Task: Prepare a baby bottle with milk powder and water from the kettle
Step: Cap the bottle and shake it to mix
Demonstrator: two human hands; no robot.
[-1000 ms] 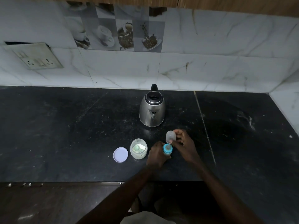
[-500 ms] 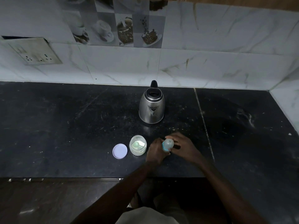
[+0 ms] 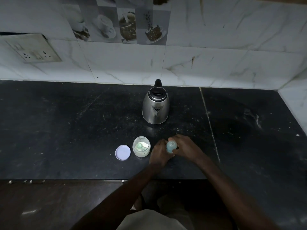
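Open jar (image 3: pixel 141 146) and lid (image 3: pixel 123 152) crowd left; counter (image 3: pixel 249 130) right lies bare.

One kettle (image 3: pixel 155 107) — one jar (image 3: pixel 141 146) — one lid (image 3: pixel 123 152)

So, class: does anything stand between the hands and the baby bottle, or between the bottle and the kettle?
Nothing visible does. Both the left hand and right hand already grip the baby bottle, and bare counter separates it from the kettle.

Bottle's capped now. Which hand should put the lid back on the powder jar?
Probably the left hand: the lid and open powder jar lie just to its left, while the right hand sits beyond the bottle.
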